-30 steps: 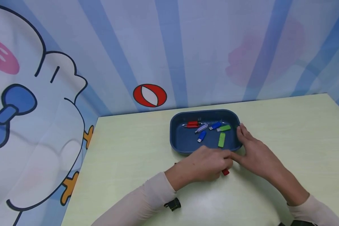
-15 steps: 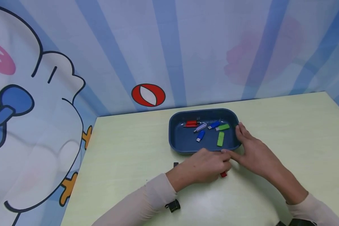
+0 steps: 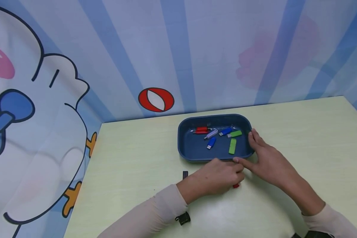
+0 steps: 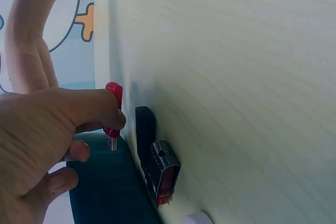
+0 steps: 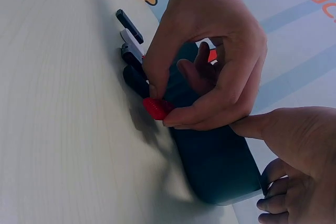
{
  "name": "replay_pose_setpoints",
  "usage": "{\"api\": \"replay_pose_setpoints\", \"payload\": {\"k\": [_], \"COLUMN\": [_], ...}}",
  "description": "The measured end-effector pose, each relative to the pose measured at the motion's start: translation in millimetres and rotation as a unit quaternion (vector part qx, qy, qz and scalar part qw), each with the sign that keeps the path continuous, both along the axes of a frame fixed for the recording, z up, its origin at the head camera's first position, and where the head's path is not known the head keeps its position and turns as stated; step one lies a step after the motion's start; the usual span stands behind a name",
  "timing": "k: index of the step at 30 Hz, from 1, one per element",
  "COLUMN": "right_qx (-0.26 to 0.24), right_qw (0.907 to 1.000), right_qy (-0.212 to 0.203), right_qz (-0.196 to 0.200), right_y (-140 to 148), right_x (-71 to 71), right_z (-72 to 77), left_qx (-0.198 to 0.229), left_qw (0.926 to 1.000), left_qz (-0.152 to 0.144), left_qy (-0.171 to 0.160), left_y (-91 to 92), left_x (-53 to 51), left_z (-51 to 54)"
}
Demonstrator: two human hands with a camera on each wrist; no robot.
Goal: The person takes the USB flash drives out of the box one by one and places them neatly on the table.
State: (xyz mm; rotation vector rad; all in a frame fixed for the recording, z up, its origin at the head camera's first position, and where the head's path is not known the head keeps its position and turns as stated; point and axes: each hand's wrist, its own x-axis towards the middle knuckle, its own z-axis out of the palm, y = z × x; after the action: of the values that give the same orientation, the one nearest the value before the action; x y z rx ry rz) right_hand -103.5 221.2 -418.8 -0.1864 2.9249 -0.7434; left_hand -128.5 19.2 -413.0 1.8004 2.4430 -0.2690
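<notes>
My left hand (image 3: 215, 177), just in front of the dark blue tray (image 3: 193, 149), pinches a red USB stick (image 4: 114, 93) between thumb and fingertips. In the left wrist view its bare metal plug shows below the fingers; the head view shows only a red end. At the tray's right front corner rests my right hand (image 3: 272, 162), fingers along the outer end, thumb stretched over the front rim against my left hand. Inside the tray lie red sticks (image 3: 201, 130), a purple one (image 3: 211, 134), blue ones (image 3: 211, 143) and green ones (image 3: 232, 146).
On the table left of my left hand is a black stick (image 3: 185, 174). From the left wrist, a dark stick (image 4: 145, 132), a black one with metal and red (image 4: 166, 171), and a white piece (image 4: 198, 219) appear beside the tray. A printed cloth wall (image 3: 214, 66) stands behind.
The red stick's end has shifted slightly toward me with my left hand. More of the black stick beside my left wrist shows. My right hand keeps its place on the tray.
</notes>
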Motion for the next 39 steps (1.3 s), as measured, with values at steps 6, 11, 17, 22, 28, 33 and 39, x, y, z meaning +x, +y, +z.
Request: {"api": "replay_pose_setpoints", "payload": {"k": [6,11,17,22,28,33,39], "right_qx": [-0.001,-0.001,0.000,-0.001,-0.005,-0.007,-0.010], "right_qw": [1.0000,1.0000,1.0000,1.0000,1.0000,1.0000,0.9999], "right_qy": [0.000,0.003,0.001,0.000,-0.002,-0.001,-0.003], "right_qz": [0.000,0.000,-0.001,-0.002,-0.003,-0.002,-0.004], "right_y": [-0.2,0.3,0.5,0.5,0.4,-0.1,-0.2], "right_x": [0.1,0.4,0.3,0.1,0.4,0.9,0.5], "right_z": [0.2,-0.1,0.2,0.0,-0.4,0.2,0.7], "left_qx": [-0.002,-0.005,-0.013,-0.014,-0.014,-0.018,-0.021], "left_qw": [1.0000,1.0000,0.9999,0.9999,0.9999,0.9998,0.9998], "left_qz": [0.000,-0.001,0.000,0.001,0.000,-0.003,0.000], "left_qy": [0.002,-0.001,0.000,-0.001,0.005,0.009,0.002], "left_y": [0.0,0.0,0.2,0.8,1.2,1.5,1.9], "left_x": [-0.5,-0.6,-0.5,-0.2,-0.4,-0.8,-1.4], "left_z": [-0.6,0.0,0.8,0.2,-3.5,-6.1,-6.1]}}
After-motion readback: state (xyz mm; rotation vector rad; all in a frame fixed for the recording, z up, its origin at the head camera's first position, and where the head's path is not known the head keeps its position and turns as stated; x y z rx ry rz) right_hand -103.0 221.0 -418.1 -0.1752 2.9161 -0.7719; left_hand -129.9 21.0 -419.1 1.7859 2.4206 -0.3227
